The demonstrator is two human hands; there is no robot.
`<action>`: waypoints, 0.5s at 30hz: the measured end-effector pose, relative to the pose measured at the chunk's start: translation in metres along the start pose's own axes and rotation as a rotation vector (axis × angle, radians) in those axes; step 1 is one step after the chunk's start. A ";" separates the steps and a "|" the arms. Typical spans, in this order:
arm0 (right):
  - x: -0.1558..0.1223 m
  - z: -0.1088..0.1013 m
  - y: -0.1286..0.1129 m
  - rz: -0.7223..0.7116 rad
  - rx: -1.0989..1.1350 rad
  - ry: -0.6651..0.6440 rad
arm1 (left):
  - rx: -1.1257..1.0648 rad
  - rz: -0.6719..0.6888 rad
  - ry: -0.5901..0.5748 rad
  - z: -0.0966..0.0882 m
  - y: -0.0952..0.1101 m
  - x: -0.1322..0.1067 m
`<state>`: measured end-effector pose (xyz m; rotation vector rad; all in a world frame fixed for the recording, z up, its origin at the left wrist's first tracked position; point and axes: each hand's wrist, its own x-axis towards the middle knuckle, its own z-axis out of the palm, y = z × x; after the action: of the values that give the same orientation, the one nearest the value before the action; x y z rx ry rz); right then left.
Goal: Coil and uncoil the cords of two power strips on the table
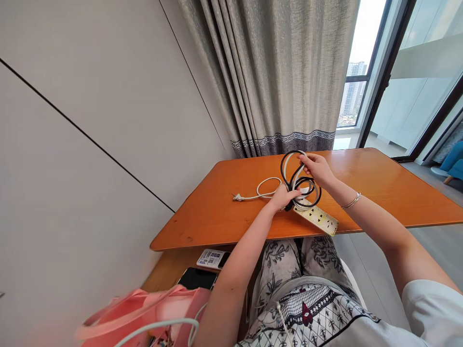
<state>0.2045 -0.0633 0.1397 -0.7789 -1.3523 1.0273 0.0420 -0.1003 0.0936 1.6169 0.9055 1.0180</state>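
Observation:
Black and white cables [283, 168] are tangled together in loops above the wooden table [202, 212]. My left hand [283, 197] is closed around the lower middle of the bundle. Higher up on the right, my right hand [317, 168] pinches the cables at the top of a loop. A worn cream power strip [320, 220] lies below the bundle, slanting over the table's near edge. On the table to the left, a white cord curls out to a white plug [238, 197]. Where each cable runs inside the tangle is hidden.
On a lower surface at the left are a dark phone [197, 278], a white printed item [210, 258] and a pink bag [141, 308] with a pale cord across it. A curtain [285, 77] hangs behind the table, beside a glass door [408, 96].

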 end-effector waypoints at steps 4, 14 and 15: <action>-0.002 -0.015 0.014 -0.050 -0.190 0.008 | 0.014 0.038 -0.030 -0.001 -0.003 0.000; -0.018 -0.031 0.022 -0.462 -0.638 -0.058 | -0.003 0.060 -0.080 -0.004 -0.006 0.003; -0.019 -0.032 0.022 -0.475 -0.643 -0.095 | -0.010 0.061 -0.080 -0.005 -0.005 0.003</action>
<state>0.2349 -0.0683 0.1093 -0.8152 -1.8692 0.2470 0.0385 -0.0944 0.0899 1.6735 0.8000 0.9906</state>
